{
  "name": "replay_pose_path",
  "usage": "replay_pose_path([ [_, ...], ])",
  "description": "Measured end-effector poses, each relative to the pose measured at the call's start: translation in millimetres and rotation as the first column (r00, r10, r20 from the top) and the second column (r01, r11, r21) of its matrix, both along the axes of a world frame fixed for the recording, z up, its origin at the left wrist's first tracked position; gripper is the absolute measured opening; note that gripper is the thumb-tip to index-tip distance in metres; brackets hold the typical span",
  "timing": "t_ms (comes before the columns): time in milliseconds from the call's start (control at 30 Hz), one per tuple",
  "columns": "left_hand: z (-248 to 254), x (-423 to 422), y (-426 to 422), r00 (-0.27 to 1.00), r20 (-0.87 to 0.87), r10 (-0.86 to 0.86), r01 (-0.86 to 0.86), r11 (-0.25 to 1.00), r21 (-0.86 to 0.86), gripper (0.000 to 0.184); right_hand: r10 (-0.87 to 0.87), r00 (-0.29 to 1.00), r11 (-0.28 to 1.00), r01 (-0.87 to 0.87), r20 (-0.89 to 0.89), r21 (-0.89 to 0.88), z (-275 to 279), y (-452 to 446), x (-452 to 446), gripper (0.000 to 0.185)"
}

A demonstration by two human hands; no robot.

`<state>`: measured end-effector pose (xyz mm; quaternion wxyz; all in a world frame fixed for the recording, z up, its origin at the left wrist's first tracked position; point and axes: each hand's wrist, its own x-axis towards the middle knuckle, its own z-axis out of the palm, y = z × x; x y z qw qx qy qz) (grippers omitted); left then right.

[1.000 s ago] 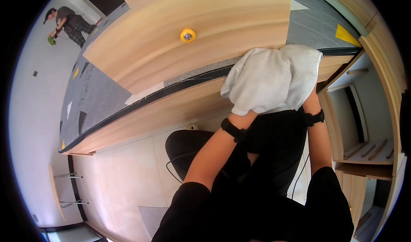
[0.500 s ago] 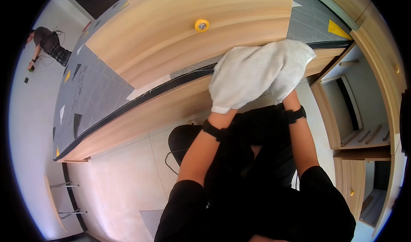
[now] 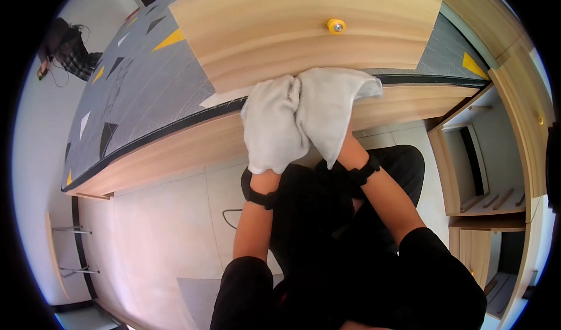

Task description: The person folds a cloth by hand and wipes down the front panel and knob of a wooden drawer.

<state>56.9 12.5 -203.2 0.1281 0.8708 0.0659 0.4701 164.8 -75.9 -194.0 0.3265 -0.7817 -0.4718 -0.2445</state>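
A white cloth (image 3: 274, 122) covers both of my hands at the lower edge of a wood-grain panel (image 3: 292, 23). Under its left part is my left hand, with only the wrist and a black band showing. My right hand is under the cloth's right part, and its fingers are hidden too. The panel lies on a grey patterned mattress (image 3: 140, 105) and has a yellow round knob (image 3: 336, 26). Beneath the cloth, the dark edging of the mattress runs along the wooden bed side (image 3: 169, 150).
Open wooden cabinets (image 3: 497, 210) stand on the right. At the upper left a person (image 3: 69, 49) bends by the wall with a cord. A wooden board with metal legs (image 3: 55, 254) is at the far left. Pale floor tiles (image 3: 152, 225) lie below.
The cloth and both hands have moved left along the panel's lower edge. The panel appears farther right in view, and the person at the upper left has bent lower.
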Motion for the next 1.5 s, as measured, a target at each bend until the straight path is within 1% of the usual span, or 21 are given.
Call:
replay_pose_path([
  [200,-5.5,-11.6,-12.4,0.999,-0.006,-0.036,0.035,0.997,-0.069,0.040,0.177,0.984,0.982,-0.177,0.011,0.057,2.3,-26.5,10.2,0.040],
  [233,-8.7,-18.4,-14.3,0.999,-0.019,-0.038,0.037,0.995,-0.088,0.039,0.402,0.854,0.906,-0.320,-0.331,0.277,-3.0,-33.6,14.7,0.042],
  [267,-11.2,-24.2,-15.3,0.999,-0.033,-0.041,0.038,0.994,-0.106,0.039,0.616,0.558,0.781,-0.346,-0.555,0.520,-2.9,-40.1,18.5,0.043],
  [367,-24.2,-44.6,-23.6,0.994,-0.084,-0.075,0.058,0.980,-0.189,0.036,0.521,0.669,0.853,-0.431,-0.530,0.294,9.7,-65.9,20.7,0.046],
  [500,-46.2,-59.4,-45.7,0.968,-0.145,-0.203,0.144,0.930,-0.340,0.033,0.597,0.570,0.794,-0.521,-0.564,0.314,6.1,-90.8,3.5,0.047],
  [567,-52.7,-55.5,-55.3,0.951,-0.158,-0.266,0.188,0.904,-0.385,0.031,0.573,0.777,0.813,-0.578,-0.260,0.062,-11.1,-100.7,7.0,0.046],
  [667,-57.2,-47.0,-64.6,0.924,-0.182,-0.335,0.244,0.886,-0.393,0.029,0.607,0.687,0.776,-0.620,-0.401,0.113,-43.2,-114.5,16.5,0.043],
  [700,-56.0,-44.9,-67.5,0.919,-0.188,-0.348,0.256,0.885,-0.390,0.029,0.610,0.562,0.783,-0.534,-0.558,0.319,-46.7,-115.4,8.7,0.034],
  [733,-54.8,-40.9,-69.9,0.913,-0.193,-0.358,0.264,0.883,-0.388,0.028,0.610,0.564,0.784,-0.533,-0.557,0.319,-43.7,-121.8,12.6,0.034],
  [800,-31.4,-32.7,-75.5,0.889,-0.277,-0.366,0.279,0.910,-0.307,0.027,0.551,0.816,0.834,-0.544,-0.174,0.090,11.9,-129.1,4.1,0.026],
  [900,-11.3,-27.9,-81.0,0.825,-0.441,-0.354,0.322,0.935,-0.147,0.025,0.473,0.861,0.881,-0.456,-0.190,0.124,-11.5,-138.6,9.3,0.023],
  [933,-17.2,-31.3,-78.9,0.671,-0.480,-0.565,0.192,0.758,-0.623,0.028,0.470,0.862,0.883,-0.453,-0.190,0.126,-8.8,-141.7,9.7,0.023],
  [967,-24.3,-34.8,-78.3,0.530,-0.377,-0.759,-0.068,0.405,-0.912,0.031,0.443,0.857,0.896,-0.430,-0.263,0.107,-3.2,-145.3,9.5,0.023],
  [1000,-34.5,-38.5,-79.8,0.530,-0.378,-0.760,-0.068,0.406,-0.911,0.031,0.413,0.847,0.908,-0.409,-0.335,0.086,-0.3,-148.2,9.8,0.023],
  [1067,-49.9,-42.7,-80.7,0.835,-0.226,-0.502,0.214,0.674,-0.707,0.030,0.404,0.875,0.914,-0.396,-0.267,0.086,-27.5,-152.4,20.4,0.022],
  [1200,-49.5,-46.4,-66.6,0.856,-0.204,-0.475,0.199,0.667,-0.718,0.036,0.505,0.839,0.862,-0.504,-0.204,0.058,7.4,-155.9,18.0,0.023],
  [1233,-50.8,-47.7,-66.2,0.878,-0.104,-0.467,0.202,0.559,-0.804,0.037,0.507,0.838,0.860,-0.507,-0.200,0.060,18.0,-155.5,15.2,0.023],
  [1267,-54.0,-48.9,-66.0,0.896,-0.006,-0.443,0.210,0.438,-0.874,0.038,0.536,0.767,0.829,-0.557,-0.353,0.049,26.5,-155.4,11.9,0.024],
  [1333,-64.1,-46.7,-66.0,0.916,0.025,-0.400,0.222,0.454,-0.863,0.039,0.549,0.671,0.791,-0.611,-0.498,0.049,34.8,-154.3,8.2,0.026],
  [1400,-38.1,-39.5,-75.9,0.982,0.104,-0.158,0.167,0.474,-0.865,0.036,0.445,0.559,0.748,-0.661,-0.700,-0.053,36.9,-154.2,5.7,0.027],
  [1500,-0.2,-30.1,-77.0,0.948,0.293,-0.121,0.307,0.577,-0.757,0.024,0.477,0.734,0.846,-0.533,-0.483,0.025,-1.1,-147.6,6.2,0.028],
])
